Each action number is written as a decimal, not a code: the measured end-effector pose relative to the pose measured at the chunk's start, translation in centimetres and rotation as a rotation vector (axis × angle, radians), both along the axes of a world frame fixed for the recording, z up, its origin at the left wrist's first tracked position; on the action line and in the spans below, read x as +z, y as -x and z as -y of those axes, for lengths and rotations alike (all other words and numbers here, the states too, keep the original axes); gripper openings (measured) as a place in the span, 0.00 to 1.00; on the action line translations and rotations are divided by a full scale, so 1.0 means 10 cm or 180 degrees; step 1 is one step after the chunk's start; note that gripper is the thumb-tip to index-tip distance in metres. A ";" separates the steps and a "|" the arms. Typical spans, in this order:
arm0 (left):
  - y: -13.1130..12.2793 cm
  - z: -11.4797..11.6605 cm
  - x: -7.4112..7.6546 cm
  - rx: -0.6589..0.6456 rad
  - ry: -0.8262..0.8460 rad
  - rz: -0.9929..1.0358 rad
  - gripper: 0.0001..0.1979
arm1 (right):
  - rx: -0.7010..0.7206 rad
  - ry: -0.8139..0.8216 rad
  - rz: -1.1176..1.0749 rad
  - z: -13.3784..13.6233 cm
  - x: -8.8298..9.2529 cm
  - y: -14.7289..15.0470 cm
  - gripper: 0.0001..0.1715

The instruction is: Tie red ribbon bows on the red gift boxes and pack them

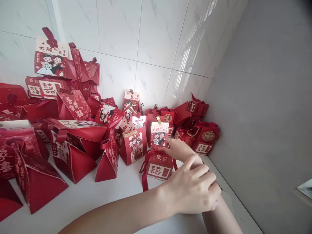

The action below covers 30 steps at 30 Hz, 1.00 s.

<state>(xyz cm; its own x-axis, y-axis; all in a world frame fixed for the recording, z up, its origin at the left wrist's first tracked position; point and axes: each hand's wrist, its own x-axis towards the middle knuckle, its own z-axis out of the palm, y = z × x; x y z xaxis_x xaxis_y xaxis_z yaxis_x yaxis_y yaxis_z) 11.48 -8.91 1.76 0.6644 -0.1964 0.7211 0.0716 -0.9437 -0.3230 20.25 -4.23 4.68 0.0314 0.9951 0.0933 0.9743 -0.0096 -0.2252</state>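
White tiles with faint grey veins (pixel 119 32) back a pale work surface (pixel 122 201), and a plain grey panel (pixel 255 97) closes off the right side. Seen from the head camera, red gift boxes crowd the left in a heap (pixel 73 104), one with a flower-trimmed loop (pixel 55 63) at its top. Nearer the middle stand a narrow triangular box (pixel 107 164) and a gold-tabbed box (pixel 134 146). Just right of these, the couple-print box (pixel 159 134) shows above a ribboned box (pixel 159 165); whether it rests on that one or stands behind it, I cannot tell. The right hand (pixel 180 149) reaches to the couple-print box's lower right edge, fingertips at or touching it; whether they grip it is unclear. The left hand (pixel 195 187) crosses over the right forearm, fingers bent, any hold hidden. More red boxes (pixel 206 139) cluster beyond, beside the grey panel.
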 end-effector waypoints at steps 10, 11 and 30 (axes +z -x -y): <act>-0.01 0.22 -0.09 -0.0294 -0.0232 0.0048 0.10 | -0.0052 0.0332 0.0527 -0.03 0.02 0.07 0.10; -0.01 0.22 -0.08 -0.0260 -0.0222 0.0002 0.09 | -0.0059 0.0353 0.0530 -0.02 0.02 0.07 0.09; 0.02 0.18 -0.06 0.0195 -0.0193 -0.0058 0.08 | -0.0058 0.0379 0.0717 0.10 0.08 0.27 0.11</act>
